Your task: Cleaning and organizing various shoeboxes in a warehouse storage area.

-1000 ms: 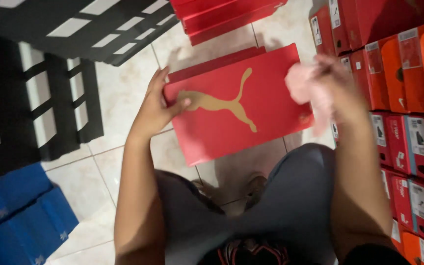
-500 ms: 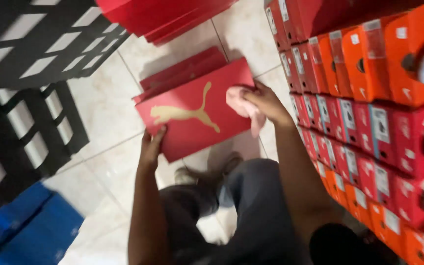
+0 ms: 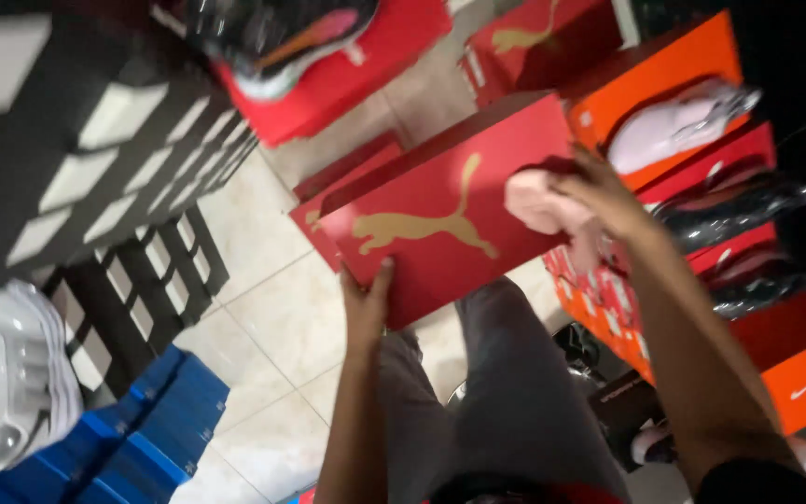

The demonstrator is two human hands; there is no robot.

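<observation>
Since the earlier frame the red shoebox (image 3: 440,219) has been lifted toward the 12 o'clock side and the pink cloth (image 3: 538,201) has slid along its lid to the 3 o'clock end. Pale floor tiles (image 3: 277,317) run beneath, hemmed in by stacked boxes. At 9 o'clock stand black-and-white boxes (image 3: 95,159), at 7 o'clock blue boxes (image 3: 156,434) with a white sneaker (image 3: 6,373) cut off by the edge. At 3 o'clock orange boxes (image 3: 650,79) carry a pale pink shoe (image 3: 673,121) and dark shoes, blurred. The left hand (image 3: 366,303) clasps the shoebox's 6 o'clock edge, thumb on the lid; the right hand (image 3: 599,191) closes its grip on the cloth, pressed against the lid. A gold leaping-cat emblem marks the lid. Grey-trousered legs (image 3: 506,392) hide the floor below.
</observation>
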